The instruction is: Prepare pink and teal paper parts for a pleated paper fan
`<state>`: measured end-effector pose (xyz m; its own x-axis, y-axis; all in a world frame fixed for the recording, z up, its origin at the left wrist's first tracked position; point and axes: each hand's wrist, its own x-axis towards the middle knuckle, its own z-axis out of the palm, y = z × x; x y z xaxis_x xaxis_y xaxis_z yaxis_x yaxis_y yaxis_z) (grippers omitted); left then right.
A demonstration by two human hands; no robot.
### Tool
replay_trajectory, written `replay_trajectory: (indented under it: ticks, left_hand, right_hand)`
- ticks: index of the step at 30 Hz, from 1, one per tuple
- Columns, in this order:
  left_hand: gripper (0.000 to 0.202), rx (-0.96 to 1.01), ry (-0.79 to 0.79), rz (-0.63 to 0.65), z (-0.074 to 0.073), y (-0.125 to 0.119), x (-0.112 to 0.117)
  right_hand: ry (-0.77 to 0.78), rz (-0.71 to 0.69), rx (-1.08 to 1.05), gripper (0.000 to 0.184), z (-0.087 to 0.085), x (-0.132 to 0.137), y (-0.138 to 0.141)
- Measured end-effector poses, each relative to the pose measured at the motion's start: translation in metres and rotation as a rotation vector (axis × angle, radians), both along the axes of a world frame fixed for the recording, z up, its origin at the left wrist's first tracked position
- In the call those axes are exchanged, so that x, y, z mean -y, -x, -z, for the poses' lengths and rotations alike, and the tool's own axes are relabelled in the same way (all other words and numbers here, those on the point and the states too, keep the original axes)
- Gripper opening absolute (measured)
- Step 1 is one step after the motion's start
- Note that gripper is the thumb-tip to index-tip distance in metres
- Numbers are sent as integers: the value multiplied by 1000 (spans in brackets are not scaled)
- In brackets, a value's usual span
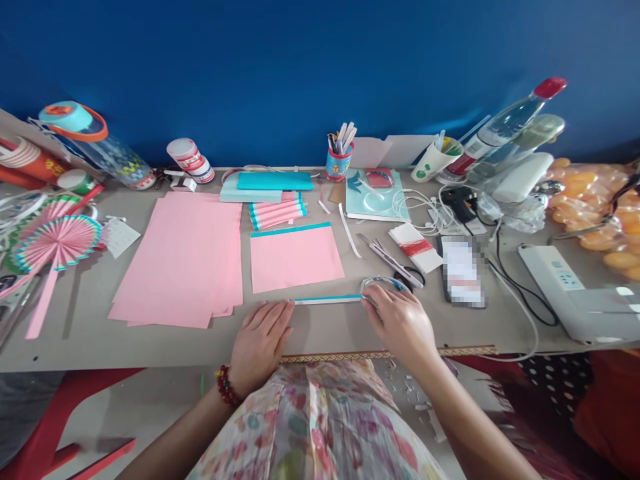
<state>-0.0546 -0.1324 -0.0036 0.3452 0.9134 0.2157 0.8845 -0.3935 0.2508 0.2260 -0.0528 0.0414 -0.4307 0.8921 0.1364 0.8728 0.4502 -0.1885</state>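
Note:
A pink paper sheet [296,259] with a teal strip along its far edge lies on the grey table [325,330]. Along its near edge runs a thin teal-and-white tape strip [327,300]. My left hand [260,343] lies flat on the table with fingers stretched out, fingertips at the strip's left end. My right hand [400,323] is closed in a pinch on the strip's right end, where the tape curls into a loop [383,283].
A stack of pink sheets [183,260] lies left, folded paper fans [55,243] beyond it. Folded pink strips [277,213], teal paper [274,181], a pen cup [339,160], scissors [397,267], a phone [463,270], bottles [505,127], cables and a power strip [555,277] crowd the back and right.

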Motion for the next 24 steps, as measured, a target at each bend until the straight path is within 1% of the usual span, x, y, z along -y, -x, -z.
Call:
replay_trajectory:
  ticks: [3, 7, 14, 17, 21, 24]
  left_hand:
    - [46, -63, 4, -12, -2, -4, 0]
    - [46, -100, 11, -27, -4, -6, 0]
    - [47, -111, 9, -33, -2, -6, 0]
    - [48, -108, 8, -29, -2, -7, 0]
    - [47, -101, 13, -27, -2, -7, -1]
    - [47, -98, 15, -29, -2, -7, -1]
  right_hand:
    - [31, 30, 57, 18, 3, -1, 0]
    - [102, 31, 107, 23, 4, -3, -1]
    - [251, 42, 94, 30, -3, -7, -3]
    - [286, 49, 112, 33, -5, -9, -4]
    - [324, 68, 154, 29, -5, -15, -10]
    - [370, 68, 121, 26, -6, -18, -13]
